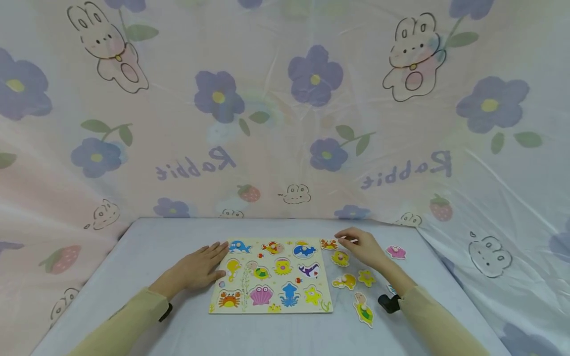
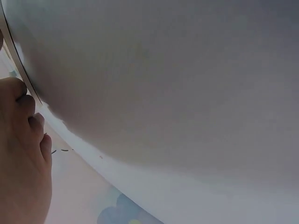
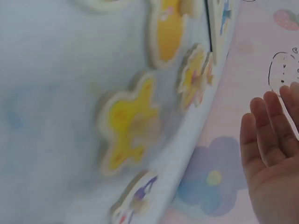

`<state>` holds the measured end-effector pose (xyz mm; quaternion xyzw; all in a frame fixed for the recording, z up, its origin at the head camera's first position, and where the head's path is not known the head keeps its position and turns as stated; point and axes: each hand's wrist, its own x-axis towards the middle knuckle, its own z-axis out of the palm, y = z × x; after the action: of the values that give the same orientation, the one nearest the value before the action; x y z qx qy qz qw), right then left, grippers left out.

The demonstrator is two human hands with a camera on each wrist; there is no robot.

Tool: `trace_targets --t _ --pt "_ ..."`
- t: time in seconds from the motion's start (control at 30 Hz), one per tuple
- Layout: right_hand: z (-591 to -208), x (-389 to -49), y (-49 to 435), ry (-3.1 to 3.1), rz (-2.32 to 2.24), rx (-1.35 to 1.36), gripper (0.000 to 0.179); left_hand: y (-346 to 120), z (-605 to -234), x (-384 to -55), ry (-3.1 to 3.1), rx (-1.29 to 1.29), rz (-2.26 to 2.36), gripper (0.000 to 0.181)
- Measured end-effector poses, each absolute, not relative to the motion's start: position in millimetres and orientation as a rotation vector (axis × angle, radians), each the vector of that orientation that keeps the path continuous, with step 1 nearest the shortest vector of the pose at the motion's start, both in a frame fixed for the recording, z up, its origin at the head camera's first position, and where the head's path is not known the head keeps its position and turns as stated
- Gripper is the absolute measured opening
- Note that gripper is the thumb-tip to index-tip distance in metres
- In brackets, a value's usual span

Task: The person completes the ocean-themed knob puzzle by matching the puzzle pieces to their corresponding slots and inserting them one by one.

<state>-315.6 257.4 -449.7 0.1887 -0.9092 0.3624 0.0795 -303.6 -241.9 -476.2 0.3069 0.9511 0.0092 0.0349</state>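
A wooden puzzle board (image 1: 251, 312) with sea-animal pictures lies flat on the table. My left hand (image 1: 200, 267) rests along its left edge with fingers extended; in the left wrist view the left hand (image 2: 23, 149) shows at the side, fingertips by the board's edge. A crab piece (image 1: 329, 244) lies by the board's upper right corner. Just to its right hovers my right hand (image 1: 362, 247), fingertips close to the crab. In the right wrist view the right hand (image 3: 275, 154) has nearly straight fingers and nothing visible in its palm; its thumb is out of sight.
Loose pieces lie right of the board: a yellow octopus (image 1: 340, 258), a seahorse (image 1: 344, 282), a starfish (image 1: 367, 278), a turtle (image 1: 363, 310) and a pink shell (image 1: 396, 252). The right forearm partly covers another piece. A printed curtain (image 1: 276, 123) hangs behind the table.
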Motion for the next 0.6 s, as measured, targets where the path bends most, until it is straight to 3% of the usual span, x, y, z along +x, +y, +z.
trace_targets --t 0.27,0.6 --pt "-463 -293 275 -2.786 1.078 0.522 0.021 -242 -483 -291 2.962 0.922 0.078 0.074" --pt "-480 -265 271 -2.881 1.044 0.583 0.016 -239 -479 -264 2.937 0.811 0.182 0.086"
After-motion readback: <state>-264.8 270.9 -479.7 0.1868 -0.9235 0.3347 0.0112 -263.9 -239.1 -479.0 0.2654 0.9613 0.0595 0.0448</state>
